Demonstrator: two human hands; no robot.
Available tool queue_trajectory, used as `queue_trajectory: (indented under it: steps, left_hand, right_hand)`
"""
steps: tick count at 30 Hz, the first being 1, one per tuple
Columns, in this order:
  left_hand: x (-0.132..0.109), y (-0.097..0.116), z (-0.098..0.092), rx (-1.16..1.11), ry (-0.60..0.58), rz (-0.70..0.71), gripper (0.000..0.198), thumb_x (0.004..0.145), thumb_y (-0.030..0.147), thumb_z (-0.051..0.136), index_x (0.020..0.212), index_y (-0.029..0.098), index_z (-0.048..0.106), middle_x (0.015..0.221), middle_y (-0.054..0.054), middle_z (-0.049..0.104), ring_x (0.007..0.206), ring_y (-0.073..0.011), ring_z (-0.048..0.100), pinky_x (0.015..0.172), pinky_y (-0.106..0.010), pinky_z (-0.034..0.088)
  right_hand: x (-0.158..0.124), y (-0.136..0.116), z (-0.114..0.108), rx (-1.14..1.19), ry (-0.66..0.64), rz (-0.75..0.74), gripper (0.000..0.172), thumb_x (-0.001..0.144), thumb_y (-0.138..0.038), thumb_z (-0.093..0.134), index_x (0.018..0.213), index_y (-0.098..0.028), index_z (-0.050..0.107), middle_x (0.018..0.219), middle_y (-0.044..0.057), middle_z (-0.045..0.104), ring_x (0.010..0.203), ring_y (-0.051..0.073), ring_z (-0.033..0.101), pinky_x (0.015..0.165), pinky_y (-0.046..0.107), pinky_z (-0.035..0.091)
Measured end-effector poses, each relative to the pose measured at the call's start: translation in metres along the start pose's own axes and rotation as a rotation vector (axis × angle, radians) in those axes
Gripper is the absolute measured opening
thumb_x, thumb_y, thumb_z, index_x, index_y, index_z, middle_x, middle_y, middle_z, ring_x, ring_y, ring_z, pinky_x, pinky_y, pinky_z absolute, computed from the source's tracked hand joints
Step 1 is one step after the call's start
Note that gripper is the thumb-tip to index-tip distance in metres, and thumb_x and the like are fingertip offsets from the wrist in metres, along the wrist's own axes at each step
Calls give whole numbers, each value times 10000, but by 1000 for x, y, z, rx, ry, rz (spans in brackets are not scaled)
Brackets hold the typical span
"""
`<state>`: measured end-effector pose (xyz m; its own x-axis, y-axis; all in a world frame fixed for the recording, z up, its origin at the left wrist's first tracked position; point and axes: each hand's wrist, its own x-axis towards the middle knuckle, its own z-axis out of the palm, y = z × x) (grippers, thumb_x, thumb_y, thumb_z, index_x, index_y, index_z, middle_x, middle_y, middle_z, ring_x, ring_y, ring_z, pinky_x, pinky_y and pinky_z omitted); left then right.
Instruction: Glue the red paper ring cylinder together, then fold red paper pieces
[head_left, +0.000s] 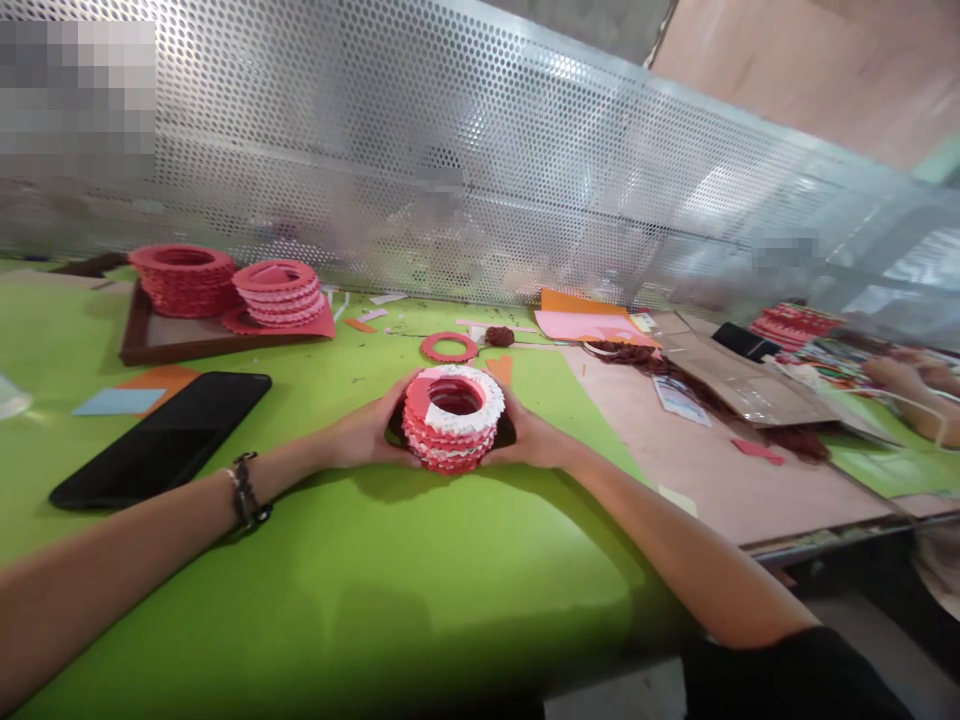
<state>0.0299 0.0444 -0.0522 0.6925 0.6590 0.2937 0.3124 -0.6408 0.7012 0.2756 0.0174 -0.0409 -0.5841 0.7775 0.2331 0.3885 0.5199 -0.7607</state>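
A stack of red and white scalloped paper rings (453, 420) stands on the green table (360, 580) in front of me. My left hand (367, 435) presses against its left side with fingers curled round it. My right hand (529, 435) cups its right side the same way. Both hands grip the stack between them. A single red ring (448, 347) lies flat just behind the stack. A black bracelet sits on my left wrist.
A black phone (165, 435) lies at the left. A brown tray (150, 345) at the back left bears two stacks of red rings (225, 282). Coloured paper sheets (592, 320), scraps and cardboard (742, 385) lie right. Another person's hand (911, 385) rests far right. A perforated metal screen (480, 170) stands behind.
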Motion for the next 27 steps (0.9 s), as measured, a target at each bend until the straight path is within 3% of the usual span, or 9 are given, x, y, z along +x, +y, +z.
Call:
queue_trajectory:
  steps: [8, 14, 19, 24, 27]
  left_hand:
    - [-4, -1, 2, -41, 5, -11, 979, 698, 405, 620, 1402, 161, -15, 1445, -109, 268, 1294, -311, 271, 1064, -418, 241]
    - [-2, 1, 2, -50, -23, -8, 1000, 616, 327, 702, 1385, 104, 101, 1412, -205, 295, 1278, -334, 303, 1054, -477, 243]
    - [-1, 4, 3, -55, -5, -33, 949, 628, 340, 693, 1381, 133, 155, 1420, -176, 295, 1268, -333, 325, 1048, -474, 259]
    - [-4, 3, -1, -147, -14, -83, 1005, 536, 342, 740, 1379, 195, 214, 1425, -126, 311, 1286, -345, 289, 1058, -472, 240]
    - [-4, 2, -3, -312, 73, -182, 969, 498, 414, 753, 1341, 230, 312, 1408, -110, 351, 1280, -357, 300, 1047, -480, 266]
  right_hand:
    - [1, -1, 1, 25, -24, -34, 1058, 620, -334, 726, 1405, -186, 33, 1427, 162, 247, 1295, 263, 301, 1076, 429, 221]
    - [0, 4, 0, -70, -43, -4, 1118, 592, -338, 750, 1414, -195, 6, 1433, 158, 250, 1290, 274, 311, 1065, 415, 249]
    - [2, 5, 3, -60, -12, -24, 1119, 594, -352, 747, 1417, -196, 5, 1423, 149, 284, 1290, 272, 314, 1064, 408, 256]
    - [-2, 1, 1, 2, -37, 13, 1148, 569, -415, 751, 1419, -215, 5, 1447, 133, 237, 1311, 265, 272, 1079, 422, 212]
    - [-1, -1, -1, 152, -53, 44, 1141, 568, -523, 715, 1418, -231, 13, 1463, 117, 203, 1326, 254, 242, 1074, 433, 221]
